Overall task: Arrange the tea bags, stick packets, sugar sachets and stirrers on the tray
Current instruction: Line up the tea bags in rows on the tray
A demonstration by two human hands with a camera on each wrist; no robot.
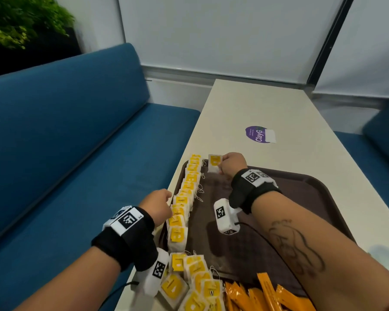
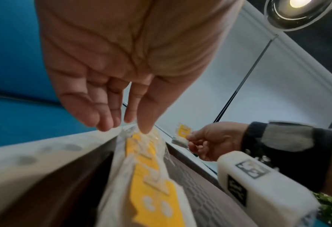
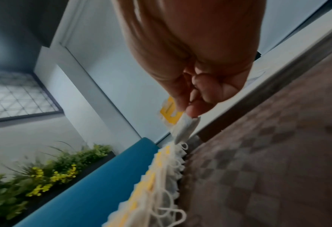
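Observation:
A brown tray (image 1: 301,198) lies on the cream table (image 1: 245,104). A row of tea bags (image 1: 186,194) with yellow tags runs overlapping along the tray's left edge. My right hand (image 1: 225,164) pinches one tea bag (image 1: 214,163) just above the tray's far left corner, beside the row's far end; the right wrist view shows the bag (image 3: 182,129) hanging from the fingertips. My left hand (image 1: 164,204) is at the middle of the row, and its straight fingers (image 2: 145,122) touch the row of tea bags (image 2: 151,176) and hold nothing. Loose tea bags (image 1: 189,283) and orange stick packets (image 1: 267,295) lie at the near edge.
A blue bench (image 1: 65,153) runs along the table's left side, close to the tray edge. Another blue seat (image 1: 382,142) is at the right. A purple round sticker (image 1: 257,134) lies on the table beyond the tray. The tray's middle (image 1: 267,221) is bare.

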